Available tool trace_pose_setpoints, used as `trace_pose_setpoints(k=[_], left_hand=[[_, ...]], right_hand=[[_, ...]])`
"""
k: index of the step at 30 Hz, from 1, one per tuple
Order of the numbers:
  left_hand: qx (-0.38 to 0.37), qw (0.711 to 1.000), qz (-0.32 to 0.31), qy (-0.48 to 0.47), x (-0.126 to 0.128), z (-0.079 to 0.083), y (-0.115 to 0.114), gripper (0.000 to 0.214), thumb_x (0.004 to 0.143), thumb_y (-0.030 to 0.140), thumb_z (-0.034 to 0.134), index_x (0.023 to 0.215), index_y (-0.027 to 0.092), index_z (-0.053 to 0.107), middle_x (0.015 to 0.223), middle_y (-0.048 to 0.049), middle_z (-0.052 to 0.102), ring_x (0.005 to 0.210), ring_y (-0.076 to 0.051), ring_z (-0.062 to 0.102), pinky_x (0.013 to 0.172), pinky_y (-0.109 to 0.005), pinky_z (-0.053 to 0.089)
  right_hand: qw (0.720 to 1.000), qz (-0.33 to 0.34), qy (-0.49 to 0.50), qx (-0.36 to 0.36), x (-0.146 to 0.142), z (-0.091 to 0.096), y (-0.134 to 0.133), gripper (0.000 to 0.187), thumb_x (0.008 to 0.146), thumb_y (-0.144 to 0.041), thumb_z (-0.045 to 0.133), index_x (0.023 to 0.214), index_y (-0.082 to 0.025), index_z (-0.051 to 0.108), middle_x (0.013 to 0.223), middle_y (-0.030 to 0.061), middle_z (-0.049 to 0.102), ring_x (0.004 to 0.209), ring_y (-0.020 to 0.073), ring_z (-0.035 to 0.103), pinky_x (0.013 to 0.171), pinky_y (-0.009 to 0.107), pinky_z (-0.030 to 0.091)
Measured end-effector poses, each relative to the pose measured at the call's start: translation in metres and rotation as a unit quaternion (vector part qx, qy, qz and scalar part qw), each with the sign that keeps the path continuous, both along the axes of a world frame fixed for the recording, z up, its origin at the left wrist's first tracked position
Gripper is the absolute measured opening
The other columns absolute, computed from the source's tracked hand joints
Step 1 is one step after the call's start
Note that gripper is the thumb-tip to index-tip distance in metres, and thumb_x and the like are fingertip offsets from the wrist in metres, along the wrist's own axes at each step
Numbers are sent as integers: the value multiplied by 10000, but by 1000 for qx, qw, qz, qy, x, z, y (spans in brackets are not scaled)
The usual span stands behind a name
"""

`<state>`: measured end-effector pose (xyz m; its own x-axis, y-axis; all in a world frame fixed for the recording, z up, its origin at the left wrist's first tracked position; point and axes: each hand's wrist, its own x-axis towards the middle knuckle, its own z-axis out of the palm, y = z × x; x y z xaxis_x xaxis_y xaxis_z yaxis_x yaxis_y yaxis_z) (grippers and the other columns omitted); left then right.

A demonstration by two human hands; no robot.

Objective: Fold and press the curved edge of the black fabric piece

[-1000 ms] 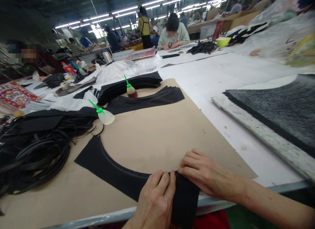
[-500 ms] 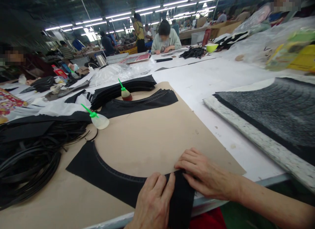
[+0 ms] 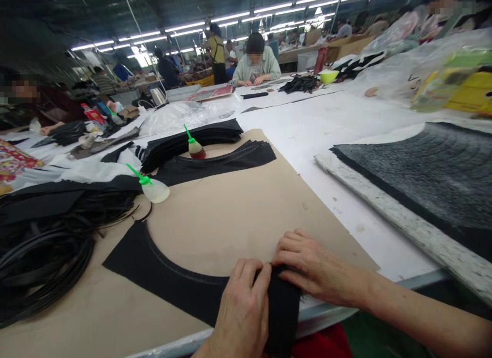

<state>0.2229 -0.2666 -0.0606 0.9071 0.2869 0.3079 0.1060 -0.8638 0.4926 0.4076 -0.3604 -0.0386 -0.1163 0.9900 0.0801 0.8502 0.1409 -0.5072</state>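
Observation:
A black curved panel (image 3: 180, 283), of fabric or thin leather, lies on the brown sheet near the table's front edge, its right end hanging over. Along its inner curve runs a narrow notched strip. My left hand (image 3: 246, 301) presses and pinches the curved edge towards the right end, fingers bent together. Just right of it, my right hand (image 3: 307, 263) grips the same edge, with thumb below and fingers curled over. The fingertips nearly meet, hiding the edge between them. A squeeze bottle (image 3: 157, 192) with a green nozzle lies tilted beyond the panel's left end.
Black strips (image 3: 46, 260) are coiled in a heap at left. Behind are a stack of black curved panels (image 3: 196, 135) and a second squeeze bottle (image 3: 196, 148). A speckled board (image 3: 357, 194) carries dark layered pieces (image 3: 423, 178) at right. A co-worker (image 3: 257, 63) sits across the table.
My left hand has shifted slightly up along the edge, its fingertips closer to my right hand. My right fingers have curled more tightly over the panel's edge. The bottles and stacks stay put.

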Motion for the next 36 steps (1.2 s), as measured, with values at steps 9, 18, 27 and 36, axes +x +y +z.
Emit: trace_pose_setpoints(k=[9,18,27,36], left_hand=[[114,992,-49,4,-3,-9,3,352,918,71,371,1230,83,533,986,-118,603,883,-227,557,780,-365,559],[256,965,-61,-19,-5,-15,3,386,945,85,287,1220,26,551,1030,-130,645,946,-238,599,840,-322,536],[268,962,-30,-40,-4,-13,-1,447,964,92,208,1224,44,569,994,-112,655,935,-231,604,820,-313,528],[283,958,-38,-7,-6,-17,-2,427,964,118,243,1254,67,553,1032,-116,626,967,-240,583,845,-322,516]], right_hand=[[997,42,-55,36,4,-6,-9,181,970,-197,436,979,-187,616,890,46,577,868,196,475,792,369,302],[993,55,-70,75,5,-6,-12,251,988,-176,377,992,-162,627,887,61,591,833,189,485,779,360,313],[993,44,-73,86,5,-9,-20,275,936,-113,388,1104,-147,603,920,72,591,859,203,480,819,379,339],[994,13,-58,95,7,-11,-27,319,896,-68,388,1106,-160,611,927,71,595,870,198,500,822,376,361]])
